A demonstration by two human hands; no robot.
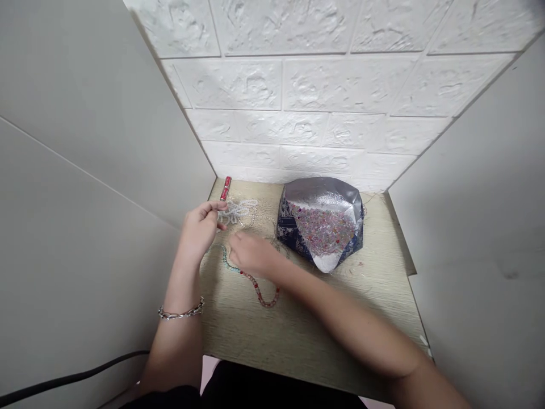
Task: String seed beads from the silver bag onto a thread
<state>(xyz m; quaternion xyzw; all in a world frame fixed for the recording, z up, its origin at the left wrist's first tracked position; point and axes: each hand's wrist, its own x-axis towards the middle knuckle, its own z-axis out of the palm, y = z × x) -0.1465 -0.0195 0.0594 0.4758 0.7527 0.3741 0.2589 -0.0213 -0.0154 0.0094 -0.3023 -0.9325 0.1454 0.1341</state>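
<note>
My left hand is raised just above the table's left side, its fingers pinched together on something thin I cannot make out, next to a pile of clear beads. My right hand reaches across to the left and rests low on the table, blurred, its fingers curled over a strung line of teal and red beads that curves out beneath it. A silver chain bracelet circles my left wrist.
An open foil bag full of small pink and mixed beads sits at the back middle. A red tube lies at the back left corner. Grey panels wall the wooden table on both sides. A black cable runs at the lower left.
</note>
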